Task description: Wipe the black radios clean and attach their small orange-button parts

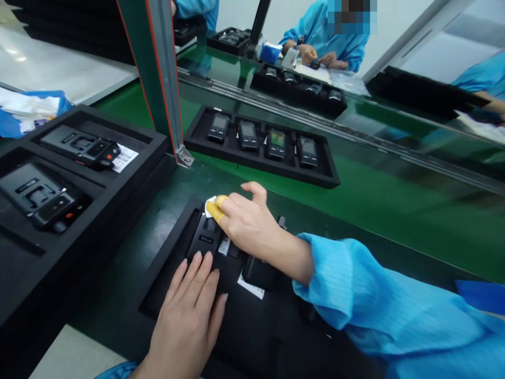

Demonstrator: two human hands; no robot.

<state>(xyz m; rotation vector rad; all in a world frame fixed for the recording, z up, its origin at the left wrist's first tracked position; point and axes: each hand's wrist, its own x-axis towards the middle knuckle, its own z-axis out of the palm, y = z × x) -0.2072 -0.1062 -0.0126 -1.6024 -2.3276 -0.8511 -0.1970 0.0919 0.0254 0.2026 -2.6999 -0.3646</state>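
Note:
My right hand (246, 223) has yellow finger cots on two fingers and pinches a small white cloth (209, 206) against the top of a black handheld device (205, 238) lying in a black foam tray (173, 247). My left hand (189, 310) rests flat, fingers stretched out, on the tray just below that device, fingertips touching its lower end. A second black device (258, 271) with a white label lies to the right, partly under my right wrist.
A stacked black tray (130, 138) at left holds two devices. A tray (323, 179) with several devices sits on the green conveyor (379, 210). A green post (161, 79) stands between them. Across the line, a person in a blue gown (335, 45) works at more trays.

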